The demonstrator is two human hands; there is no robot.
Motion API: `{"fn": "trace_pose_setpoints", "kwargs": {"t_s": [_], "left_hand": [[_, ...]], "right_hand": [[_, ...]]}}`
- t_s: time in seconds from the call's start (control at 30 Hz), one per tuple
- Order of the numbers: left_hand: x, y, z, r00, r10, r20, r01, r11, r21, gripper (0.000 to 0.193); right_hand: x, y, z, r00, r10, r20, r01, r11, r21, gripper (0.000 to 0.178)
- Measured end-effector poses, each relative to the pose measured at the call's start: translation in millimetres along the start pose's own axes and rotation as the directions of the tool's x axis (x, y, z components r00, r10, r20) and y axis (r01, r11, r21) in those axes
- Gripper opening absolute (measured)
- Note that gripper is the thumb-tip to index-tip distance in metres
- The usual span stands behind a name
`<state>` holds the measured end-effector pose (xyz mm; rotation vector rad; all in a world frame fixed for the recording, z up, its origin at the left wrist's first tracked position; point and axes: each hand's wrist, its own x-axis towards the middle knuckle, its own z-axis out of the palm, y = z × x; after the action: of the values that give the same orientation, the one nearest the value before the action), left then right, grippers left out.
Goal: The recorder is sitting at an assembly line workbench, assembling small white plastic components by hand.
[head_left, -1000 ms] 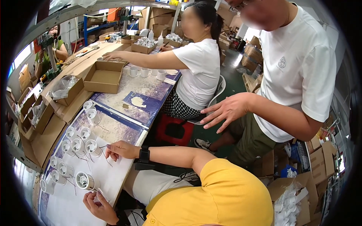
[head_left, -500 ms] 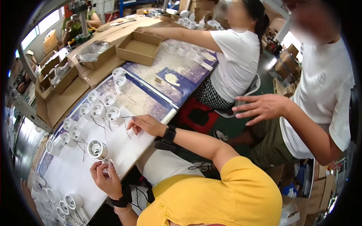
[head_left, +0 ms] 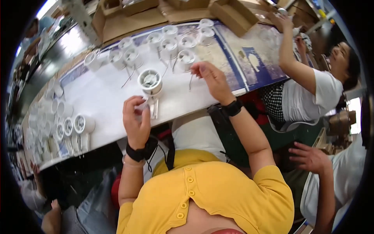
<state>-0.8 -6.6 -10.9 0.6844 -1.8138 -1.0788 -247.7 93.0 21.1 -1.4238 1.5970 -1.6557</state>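
Observation:
A white round cup-shaped fitting [head_left: 150,82] stands apart on the white tabletop [head_left: 111,103], with pale parts inside its rim. Close to its near side, my left hand [head_left: 136,119] has its fingers loosely bent and the thumb apart from them, with no object visible in it. White strip-like pieces [head_left: 154,108] lie between that hand and the fitting. My right hand [head_left: 214,81] is beside another white fitting [head_left: 186,59]; its fingers are curled together. A thin grey wire [head_left: 190,82] runs down by those fingertips, and whether they grip it is hidden.
Several more fittings with wires [head_left: 169,46] stand along the far side. A cluster of white cups [head_left: 83,124] fills the left end. Cardboard boxes [head_left: 233,17] line the back. At right, one co-worker [head_left: 307,87] sits at the table and another person's hand [head_left: 311,158] reaches in.
The view has swung right and down, so the table appears higher. My hands keep nearly the same places beside the fittings. The seated co-worker has raised an arm.

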Motion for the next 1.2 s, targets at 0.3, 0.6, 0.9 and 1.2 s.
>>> {"fn": "trace_pose_setpoints", "kwargs": {"t_s": [0.3, 0.6, 0.9, 1.2], "left_hand": [[-13.5, 13.7, 1.3, 0.998, 0.056, -0.009, -0.051, 0.958, 0.281, 0.02], [-1.5, 13.1, 12.8, 0.986, 0.148, -0.078, -0.088, 0.855, 0.512, 0.016], [4.3, 8.2, 17.0, 0.978, 0.183, -0.099, -0.099, 0.827, 0.554, 0.011], [-1.6, 4.5, 18.6, 0.985, 0.137, -0.109, -0.068, 0.873, 0.482, 0.011]], "right_hand": [[33.3, -33.1, 47.9, 0.918, -0.274, 0.287, 0.344, 0.91, -0.231, 0.029], [46.9, -22.6, 69.0, 0.792, -0.262, 0.551, 0.461, 0.848, -0.26, 0.054], [55.4, -21.9, 65.9, 0.722, -0.206, 0.66, 0.44, 0.873, -0.209, 0.052], [50.0, -21.4, 70.5, 0.776, -0.233, 0.586, 0.435, 0.87, -0.231, 0.047]]}}
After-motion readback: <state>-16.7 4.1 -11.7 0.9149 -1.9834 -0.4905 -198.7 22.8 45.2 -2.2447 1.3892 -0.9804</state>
